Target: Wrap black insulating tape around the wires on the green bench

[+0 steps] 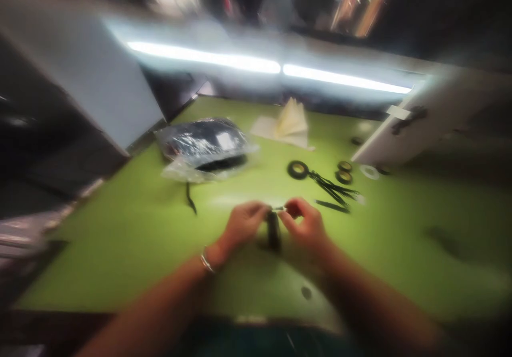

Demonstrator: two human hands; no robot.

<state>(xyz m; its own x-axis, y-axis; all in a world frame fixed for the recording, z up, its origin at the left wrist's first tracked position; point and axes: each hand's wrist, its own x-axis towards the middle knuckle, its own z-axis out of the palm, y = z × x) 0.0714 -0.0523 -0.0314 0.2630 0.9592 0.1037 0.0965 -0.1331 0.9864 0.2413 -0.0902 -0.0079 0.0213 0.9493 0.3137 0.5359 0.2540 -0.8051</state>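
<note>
Near the middle of the green table, my left hand (247,220) and my right hand (303,221) face each other with their fingertips close together. A dark narrow strip (273,232) hangs down between them from the fingertips; its exact kind is blurred. My left hand is closed in a pinch at the strip's upper end. From the pinched fingers of my right hand a small thin piece, pale and dark, reaches across to the left fingertips. Whether it is part of the strip I cannot tell. A bracelet (207,261) circles my left wrist.
The green table (132,250) bears a clear plastic bag (208,143) of dark items, a dark strip (191,198), pale folded paper (292,122), black tape rolls (298,169), several dark strips (330,186) and a white ring (369,172). Panels stand at both sides; lamps glow behind.
</note>
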